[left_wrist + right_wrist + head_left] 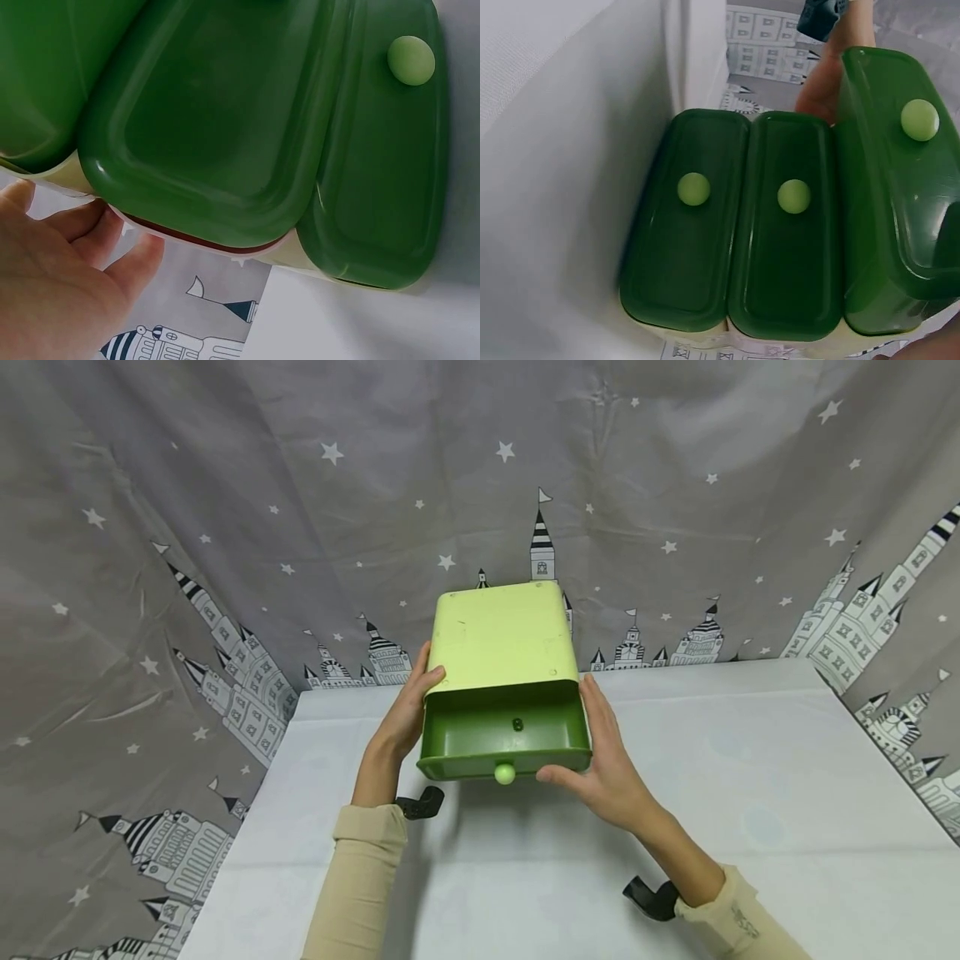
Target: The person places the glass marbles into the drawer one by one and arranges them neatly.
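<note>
A small cabinet of three drawers, with a pale yellow-green top point(502, 635), is between the two hands. Its uppermost green drawer point(465, 767) is pulled out, and a small dark spot or item point(517, 724) shows inside. The middle drawer point(787, 259) and bottom drawer point(686, 259) are closed, each with a light green round knob. My left hand point(397, 722) holds the cabinet's left side, thumb at the top's front corner. Along the right side lie the extended fingers of my right hand point(611, 777), its thumb stretched across the lower edge of the pulled-out drawer's front.
A white cloth point(750, 760) covers the table. Behind it and at the sides hangs a grey curtain point(375, 527) printed with stars and castles. Black straps or mounts point(651, 897) are on both wrists, near the rolled beige sleeves point(360, 860).
</note>
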Action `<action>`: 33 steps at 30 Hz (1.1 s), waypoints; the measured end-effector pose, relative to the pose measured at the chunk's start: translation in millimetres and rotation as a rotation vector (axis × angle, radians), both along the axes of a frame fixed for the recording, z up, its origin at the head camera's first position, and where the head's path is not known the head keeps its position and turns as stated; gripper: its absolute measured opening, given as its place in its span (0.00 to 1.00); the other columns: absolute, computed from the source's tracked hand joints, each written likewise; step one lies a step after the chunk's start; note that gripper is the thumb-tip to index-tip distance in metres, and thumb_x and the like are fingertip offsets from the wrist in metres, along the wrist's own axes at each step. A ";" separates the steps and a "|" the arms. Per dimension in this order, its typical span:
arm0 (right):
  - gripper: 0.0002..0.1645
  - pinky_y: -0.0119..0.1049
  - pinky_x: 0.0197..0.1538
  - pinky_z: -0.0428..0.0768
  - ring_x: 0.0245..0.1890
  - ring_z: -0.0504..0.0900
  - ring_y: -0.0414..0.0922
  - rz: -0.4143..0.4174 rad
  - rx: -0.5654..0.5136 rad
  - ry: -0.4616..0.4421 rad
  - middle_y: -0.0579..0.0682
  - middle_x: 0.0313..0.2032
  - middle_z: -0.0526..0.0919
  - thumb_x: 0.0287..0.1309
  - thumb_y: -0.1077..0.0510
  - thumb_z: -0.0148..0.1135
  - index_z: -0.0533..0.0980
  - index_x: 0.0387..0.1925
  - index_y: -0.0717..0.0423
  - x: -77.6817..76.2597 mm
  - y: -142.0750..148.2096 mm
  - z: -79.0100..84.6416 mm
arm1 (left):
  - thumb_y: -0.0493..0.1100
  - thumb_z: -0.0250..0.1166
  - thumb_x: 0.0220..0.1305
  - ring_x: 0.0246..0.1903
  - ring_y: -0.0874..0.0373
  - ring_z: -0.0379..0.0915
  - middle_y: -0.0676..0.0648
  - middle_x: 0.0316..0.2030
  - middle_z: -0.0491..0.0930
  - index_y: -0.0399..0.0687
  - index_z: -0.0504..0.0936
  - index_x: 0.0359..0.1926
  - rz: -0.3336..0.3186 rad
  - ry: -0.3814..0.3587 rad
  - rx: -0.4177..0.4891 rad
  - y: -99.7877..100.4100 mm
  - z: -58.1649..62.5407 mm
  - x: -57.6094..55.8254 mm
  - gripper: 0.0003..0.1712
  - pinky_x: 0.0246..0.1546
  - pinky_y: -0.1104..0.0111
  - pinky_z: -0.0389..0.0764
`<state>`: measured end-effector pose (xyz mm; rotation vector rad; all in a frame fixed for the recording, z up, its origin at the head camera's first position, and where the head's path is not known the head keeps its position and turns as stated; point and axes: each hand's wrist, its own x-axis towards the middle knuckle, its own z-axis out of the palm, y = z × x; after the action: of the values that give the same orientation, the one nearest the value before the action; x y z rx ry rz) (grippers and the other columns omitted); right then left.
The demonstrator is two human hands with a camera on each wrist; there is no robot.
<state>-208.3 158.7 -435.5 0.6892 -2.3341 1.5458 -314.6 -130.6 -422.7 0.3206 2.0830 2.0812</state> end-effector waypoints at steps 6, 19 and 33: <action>0.73 0.69 0.67 0.42 0.75 0.33 0.51 -0.032 -0.039 0.026 0.52 0.77 0.31 0.49 0.26 0.64 0.29 0.78 0.48 -3.4 -4.5 -4.2 | 0.60 0.52 0.72 0.73 0.63 0.24 0.63 0.76 0.29 0.74 0.34 0.78 -0.022 -0.016 -0.010 -0.5 0.3 1.1 0.44 0.71 0.49 0.40; 0.74 0.67 0.68 0.41 0.75 0.32 0.51 -0.127 -0.076 -0.001 0.52 0.77 0.31 0.48 0.21 0.58 0.28 0.78 0.47 -24.8 -13.1 7.4 | 0.60 0.54 0.70 0.73 0.61 0.18 0.64 0.75 0.23 0.80 0.32 0.76 -0.075 -0.118 -0.009 -3.1 8.6 -1.2 0.46 0.69 0.44 0.38; 0.60 0.56 0.69 0.54 0.72 0.56 0.52 -0.232 -0.138 -0.008 0.54 0.72 0.59 0.55 0.43 0.73 0.48 0.77 0.56 -60.7 -17.6 7.5 | 0.58 0.55 0.70 0.74 0.60 0.23 0.62 0.76 0.27 0.75 0.34 0.78 -0.048 -0.118 0.025 -2.0 9.0 -0.4 0.48 0.69 0.42 0.41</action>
<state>-269.0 141.1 -428.0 0.3658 -2.1966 1.5868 -314.9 -132.6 -413.8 0.2429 1.9647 2.0478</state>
